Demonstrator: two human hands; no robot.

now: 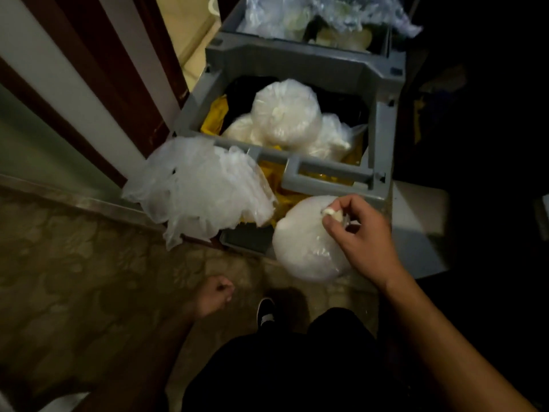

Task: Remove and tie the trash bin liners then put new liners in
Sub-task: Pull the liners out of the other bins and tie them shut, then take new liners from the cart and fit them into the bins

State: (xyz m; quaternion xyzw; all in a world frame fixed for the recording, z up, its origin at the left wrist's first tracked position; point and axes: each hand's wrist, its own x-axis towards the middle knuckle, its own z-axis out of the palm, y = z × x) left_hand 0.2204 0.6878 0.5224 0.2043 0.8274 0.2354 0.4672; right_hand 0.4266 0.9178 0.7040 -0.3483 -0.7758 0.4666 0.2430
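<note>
A person stands on a patterned brown carpet [74, 278] at a grey plastic housekeeping cart [297, 66], seen from above in dim light. The right hand [361, 236] pinches the twisted white knot [329, 212] at the top of a round, tied, translucent white trash bag [303, 251] between thumb and curled fingers. The bag hangs against the cart's near edge, just below the grey handle bar [326, 173].

The left hand [214, 295] hangs low over the carpet, well apart from the cart. Its fingers are curled into a fist with nothing showing in it, though it is blurred and in shadow.

Inside the cart's open bin, which is lined with yellow plastic sheeting [212, 117], lie several more tied white bags [286, 111], piled against one another; black material lies behind them. A loose bunch of crumpled clear plastic liners [199, 188] is draped over the cart's near left corner and spills down toward the floor. At the far end of the cart, an upper tray [231, 19] holds more crumpled clear plastic [297, 16].

A dark wooden door frame [98, 69] runs along the left side of the cart. The person's black shoe with a white sole [265, 312] shows on the carpet between the two arms, beside dark clothing at the bottom of the view.
</note>
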